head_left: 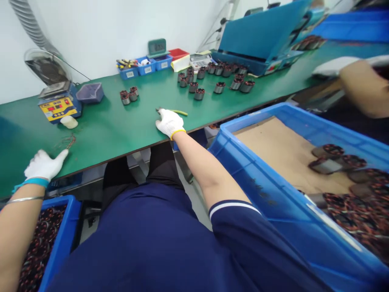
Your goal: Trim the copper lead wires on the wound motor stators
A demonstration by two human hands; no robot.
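Note:
My right hand [169, 122], in a white glove, lies over a tool with yellow-green handles [179, 112] on the green bench [106, 125]; its fingers curl around the tool's near end. My left hand [45, 164], also gloved, rests at the bench's front edge with a finger stretched toward a small tangle of copper wire [69, 141]. Three wound motor stators [129, 96] stand farther back on the bench, and several more stators [217, 77] stand to the right.
A soldering pot with yellow panel [59, 106] stands at left beside a grey tray [90, 93]. Small blue bins [146, 67] line the wall. A big blue crate [273, 178] with cardboard and stators is at my right, another blue crate [57, 239] at my left. Another person's arm [364, 89] is at far right.

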